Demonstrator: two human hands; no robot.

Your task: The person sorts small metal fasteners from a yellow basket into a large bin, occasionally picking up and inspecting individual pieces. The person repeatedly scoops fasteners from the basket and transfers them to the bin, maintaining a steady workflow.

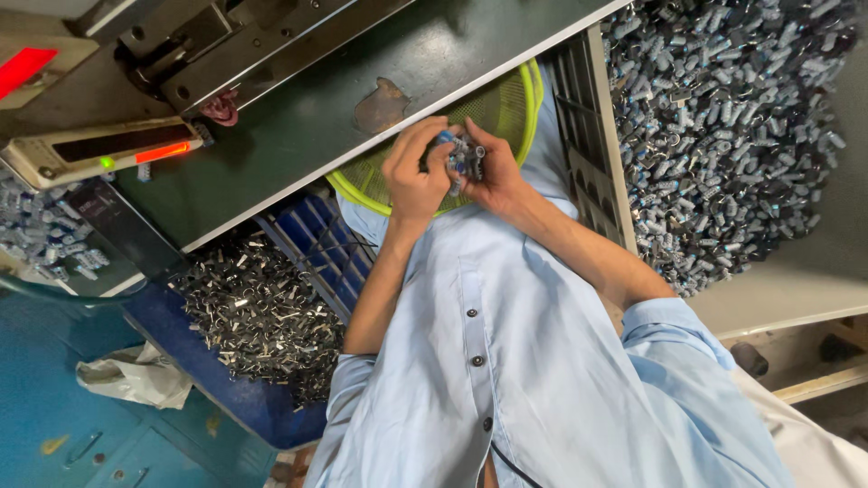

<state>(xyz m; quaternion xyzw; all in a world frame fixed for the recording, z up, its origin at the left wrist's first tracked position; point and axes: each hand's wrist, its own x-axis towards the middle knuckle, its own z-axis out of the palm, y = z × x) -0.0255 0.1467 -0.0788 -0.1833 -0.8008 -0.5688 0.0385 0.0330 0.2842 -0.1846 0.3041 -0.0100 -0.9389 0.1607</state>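
Note:
My left hand [414,176] and my right hand [497,176] meet in front of my chest, fingers closed around a small bunch of blue-and-silver metal parts [463,155]. Both hands touch the bunch, and fingers hide most of it. The hands hover over a yellow-green mesh basket [511,104] that sticks out from under the edge of a dark green machine table [362,90]. My light blue shirt with rolled sleeves fills the lower middle of the view.
A large heap of small grey-blue metal parts [723,126] lies at the right behind a slotted crate wall [588,154]. At lower left, a blue crate [244,398] holds shiny metal clips [262,312]. A machine box with a lit red-orange display [99,149] stands at the left.

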